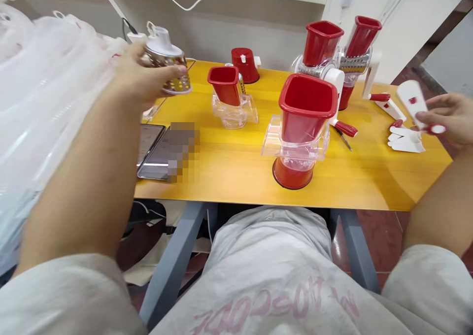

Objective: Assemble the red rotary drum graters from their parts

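At the upper left, my left hand (138, 81) grips a metal grater drum (166, 61) with a white hub, its perforated side facing right. Out at the far right, my right hand (449, 113) pinches a white crank handle (413, 101) with a red knob end. Between the hands stands a rotary grater body (301, 138) with a red hopper, clear housing and red base. Farther back is a second hopper with clear housing (229, 96), resting low on the table without a base beneath it. A separate red base (246, 65) sits behind that one.
Two rotary graters with cranks (321, 44) stand at the back right. White pieces (406, 140) lie below my right hand. A dark pen-like tool (343, 137) rests near a crank. A phone-like device (153, 152) lies at the table's left, beside white plastic bags (55, 88).
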Motion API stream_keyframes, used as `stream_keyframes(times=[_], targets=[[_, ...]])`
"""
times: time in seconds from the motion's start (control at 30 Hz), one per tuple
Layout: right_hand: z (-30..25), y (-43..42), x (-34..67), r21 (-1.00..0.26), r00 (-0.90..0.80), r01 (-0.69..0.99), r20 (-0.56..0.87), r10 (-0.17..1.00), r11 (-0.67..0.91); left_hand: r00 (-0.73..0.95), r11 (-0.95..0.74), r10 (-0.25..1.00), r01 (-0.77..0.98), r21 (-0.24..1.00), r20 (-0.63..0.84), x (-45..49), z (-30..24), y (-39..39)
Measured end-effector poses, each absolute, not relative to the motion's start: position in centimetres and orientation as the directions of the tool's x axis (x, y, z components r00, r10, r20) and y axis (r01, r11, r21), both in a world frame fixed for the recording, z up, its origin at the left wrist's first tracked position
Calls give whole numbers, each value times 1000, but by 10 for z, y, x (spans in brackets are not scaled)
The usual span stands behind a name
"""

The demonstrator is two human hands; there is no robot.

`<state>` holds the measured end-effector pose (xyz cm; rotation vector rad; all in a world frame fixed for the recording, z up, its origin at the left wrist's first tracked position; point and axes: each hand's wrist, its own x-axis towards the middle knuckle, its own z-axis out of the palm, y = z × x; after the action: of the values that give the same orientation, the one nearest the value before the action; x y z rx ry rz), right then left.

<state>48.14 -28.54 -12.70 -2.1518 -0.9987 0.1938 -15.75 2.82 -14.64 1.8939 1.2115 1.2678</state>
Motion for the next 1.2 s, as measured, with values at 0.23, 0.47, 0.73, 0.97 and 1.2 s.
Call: stream_keyframes(times=[0.23,0.47,0.73,0.97,1.2], targets=[[-184,-337,390,-952,441,121,306,844,282,430,-658,722,182,731,542,-192,-168,-62],[-215,-334,281,-968,129,-251,-12,992,21,496,-615,693,27,788,524,-115,-189,-91],[-207,-310,258,-945,-53,-316,-72,996,-85,460,-401,789,-118,908,408,-60,-194,-112],[-204,-302,258,-985,-107,-167,-35,994,-52,483,-219,796,-332,918,365,-14,-191,-151],[-197,-294,252,-998,-124,-64,10,992,2,548,-131,775,-348,928,315,-12,-186,-155]])
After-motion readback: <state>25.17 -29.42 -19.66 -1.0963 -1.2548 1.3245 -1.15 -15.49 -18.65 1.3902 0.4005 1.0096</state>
